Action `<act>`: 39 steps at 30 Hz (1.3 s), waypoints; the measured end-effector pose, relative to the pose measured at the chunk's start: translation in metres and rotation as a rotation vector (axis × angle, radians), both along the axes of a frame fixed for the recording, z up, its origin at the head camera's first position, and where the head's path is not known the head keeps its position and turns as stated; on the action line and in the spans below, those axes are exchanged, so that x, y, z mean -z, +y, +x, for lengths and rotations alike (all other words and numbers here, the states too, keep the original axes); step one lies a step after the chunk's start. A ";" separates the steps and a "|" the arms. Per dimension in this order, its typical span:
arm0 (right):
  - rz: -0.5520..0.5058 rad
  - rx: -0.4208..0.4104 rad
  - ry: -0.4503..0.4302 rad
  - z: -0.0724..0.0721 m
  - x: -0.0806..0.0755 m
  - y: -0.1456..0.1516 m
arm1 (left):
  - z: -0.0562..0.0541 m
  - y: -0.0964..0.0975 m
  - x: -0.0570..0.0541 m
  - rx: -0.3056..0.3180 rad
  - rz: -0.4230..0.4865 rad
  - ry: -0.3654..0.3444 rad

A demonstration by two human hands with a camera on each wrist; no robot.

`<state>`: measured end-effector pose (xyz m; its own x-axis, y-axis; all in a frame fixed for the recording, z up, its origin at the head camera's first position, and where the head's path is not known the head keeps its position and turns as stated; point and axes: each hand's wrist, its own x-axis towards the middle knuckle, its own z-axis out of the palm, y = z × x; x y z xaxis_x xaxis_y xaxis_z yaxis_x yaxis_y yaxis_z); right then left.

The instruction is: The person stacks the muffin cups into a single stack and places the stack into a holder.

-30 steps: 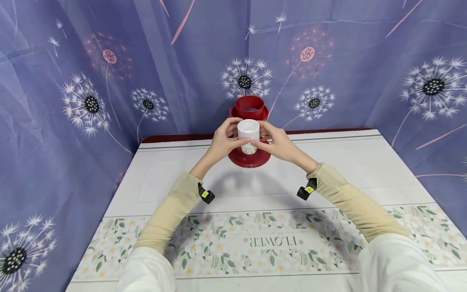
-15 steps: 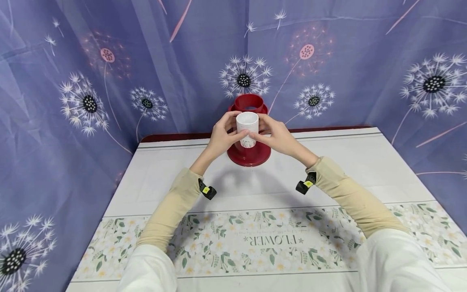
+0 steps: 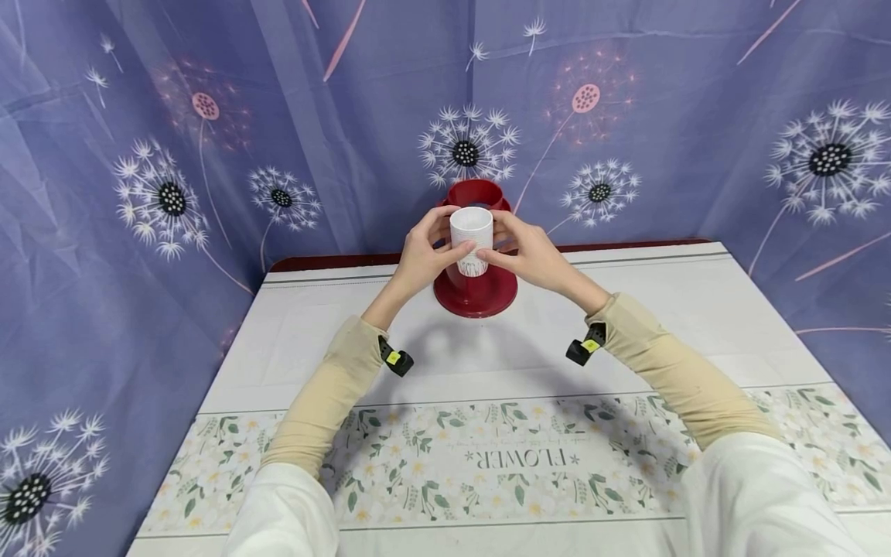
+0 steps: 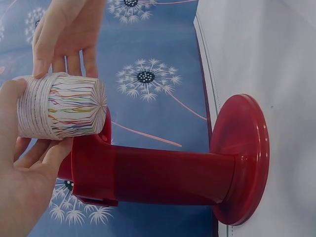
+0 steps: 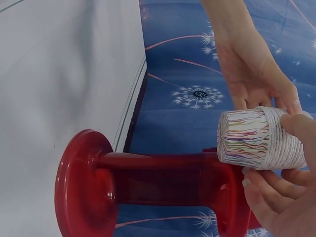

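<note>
Between both hands is a stack of white paper cups (image 3: 472,241), nested together, with thin coloured streaks on the lowest cup (image 4: 76,106). My left hand (image 3: 422,257) holds the stack from the left, thumb in front and fingers behind. From the other side my right hand (image 3: 532,257) grips it the same way. Just behind and below the cups stands a red cup holder (image 3: 480,298) with a round base, an upright column (image 4: 168,175) and an open ring on top. In the right wrist view, the stack (image 5: 256,138) overlaps part of the holder's upper end.
The table (image 3: 292,348) wears a white cloth with a floral band (image 3: 418,472) near the front. A blue-purple curtain (image 3: 376,139) with dandelion prints hangs behind and at both sides. The holder stands close to the table's back edge.
Both hands have lifted the stack of paper cups a little, up toward the holder's ring. More of the red base shows below it now. The holder stays in place.
</note>
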<state>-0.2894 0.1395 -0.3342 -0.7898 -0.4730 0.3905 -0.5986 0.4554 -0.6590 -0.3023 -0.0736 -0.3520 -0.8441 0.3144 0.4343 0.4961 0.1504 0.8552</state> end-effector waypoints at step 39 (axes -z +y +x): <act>-0.113 0.065 0.060 -0.014 -0.022 -0.005 | 0.005 0.008 -0.045 -0.024 0.074 0.012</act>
<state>-0.3035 0.1348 -0.3126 -0.7911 -0.3717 0.4858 -0.6099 0.4192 -0.6725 -0.2971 -0.0652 -0.3071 -0.8454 0.2612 0.4658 0.5035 0.0989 0.8583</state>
